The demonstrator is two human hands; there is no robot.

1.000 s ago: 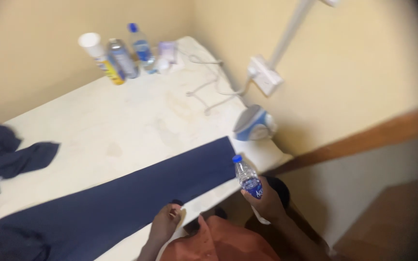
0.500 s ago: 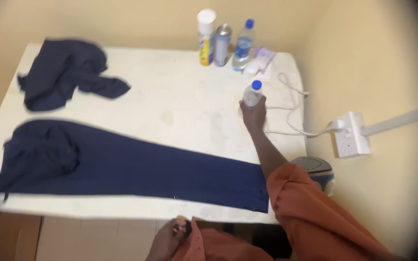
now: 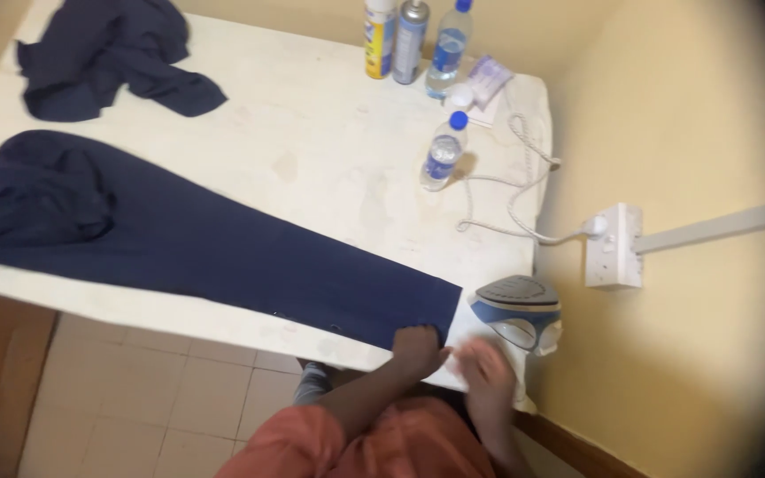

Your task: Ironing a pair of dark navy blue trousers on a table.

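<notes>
Navy trousers (image 3: 197, 243): left hand (image 3: 418, 347) grips their hem end, right hand (image 3: 487, 376) blurred, seemingly open beside it.

your widest open stretch is the bare middle of the tabletop (image 3: 312, 150), between the long navy trousers (image 3: 223, 257) laid along the near edge and the crumpled navy cloth (image 3: 108, 53) at the far left corner. on the right you are hemmed in: the iron (image 3: 517, 310) stands at the near right corner just beside your right hand (image 3: 487, 370) and left hand (image 3: 418, 345), and its white cord (image 3: 506, 190) loops across the tabletop towards the wall socket (image 3: 614, 245). a lone water bottle (image 3: 443, 152) stands upright just left of that cord, and the far edge is blocked by a row of two spray cans (image 3: 396, 35) and a second bottle (image 3: 452, 49).
</notes>
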